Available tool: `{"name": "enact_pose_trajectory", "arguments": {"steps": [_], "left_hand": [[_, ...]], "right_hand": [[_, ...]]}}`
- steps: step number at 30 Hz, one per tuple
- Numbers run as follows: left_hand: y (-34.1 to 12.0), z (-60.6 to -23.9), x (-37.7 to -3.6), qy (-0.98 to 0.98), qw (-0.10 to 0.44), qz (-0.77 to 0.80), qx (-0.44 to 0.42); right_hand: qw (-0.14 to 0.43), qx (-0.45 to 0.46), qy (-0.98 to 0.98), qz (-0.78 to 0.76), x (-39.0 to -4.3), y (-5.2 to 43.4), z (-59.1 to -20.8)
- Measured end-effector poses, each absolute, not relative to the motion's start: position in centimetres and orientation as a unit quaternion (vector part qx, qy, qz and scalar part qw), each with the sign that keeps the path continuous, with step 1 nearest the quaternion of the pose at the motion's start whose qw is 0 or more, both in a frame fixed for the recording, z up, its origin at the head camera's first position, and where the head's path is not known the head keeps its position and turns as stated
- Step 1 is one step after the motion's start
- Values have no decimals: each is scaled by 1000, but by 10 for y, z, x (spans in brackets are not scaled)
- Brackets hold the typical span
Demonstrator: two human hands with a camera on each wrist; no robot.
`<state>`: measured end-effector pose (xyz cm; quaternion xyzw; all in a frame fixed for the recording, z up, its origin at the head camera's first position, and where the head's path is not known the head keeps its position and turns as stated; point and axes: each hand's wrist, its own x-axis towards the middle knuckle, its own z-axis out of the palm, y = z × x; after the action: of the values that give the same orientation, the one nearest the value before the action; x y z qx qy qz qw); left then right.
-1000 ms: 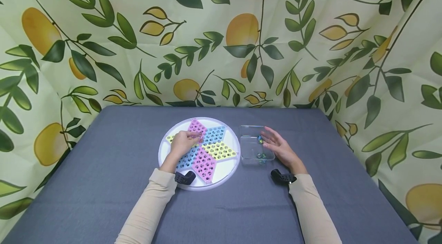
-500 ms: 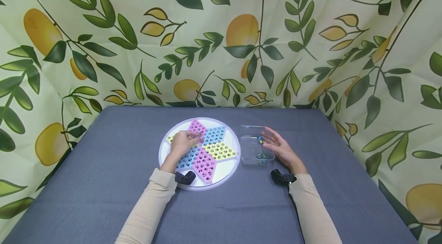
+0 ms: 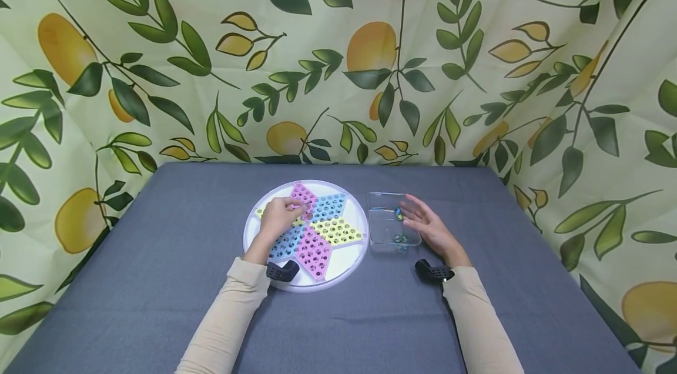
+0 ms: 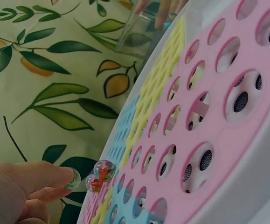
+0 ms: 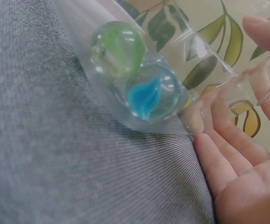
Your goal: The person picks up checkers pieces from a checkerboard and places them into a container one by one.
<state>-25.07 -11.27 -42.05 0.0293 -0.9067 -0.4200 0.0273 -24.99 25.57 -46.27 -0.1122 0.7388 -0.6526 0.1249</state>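
Note:
Over the far left of a round white Chinese checkers board (image 3: pixel 338 265), my left hand (image 3: pixel 276 219) pinches a clear greenish marble (image 4: pixel 72 178) between thumb and forefinger. Two clear marbles with red swirls (image 4: pixel 104 171) sit on the board right beside those fingertips. My right hand (image 3: pixel 432 231) is at the right side of a clear box (image 3: pixel 378 200), its fingers fairly straight against the wall and its thumb spread apart. Through the plastic, the right wrist view gives a green-swirled marble (image 5: pixel 118 49) and a blue-swirled marble (image 5: pixel 154 92) inside the box.
A grey cloth (image 3: pixel 365 327) covers the table under board and box. The board's star has pink, blue and yellow points full of holes. Behind the table hangs a curtain (image 3: pixel 317 21) printed with leaves and fruit.
My left fingertips have shifted slightly left, away from the red-swirled marbles, which show a little more. The right hand and the box stay where they were.

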Motion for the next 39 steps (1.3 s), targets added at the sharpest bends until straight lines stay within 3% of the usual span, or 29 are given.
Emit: {"name": "enact_pose_trajectory", "arguments": {"steps": [39], "left_hand": [[-64, -386, -244, -859, 9, -501, -109]], "right_hand": [[118, -119, 747, -643, -252, 256, -465]]}}
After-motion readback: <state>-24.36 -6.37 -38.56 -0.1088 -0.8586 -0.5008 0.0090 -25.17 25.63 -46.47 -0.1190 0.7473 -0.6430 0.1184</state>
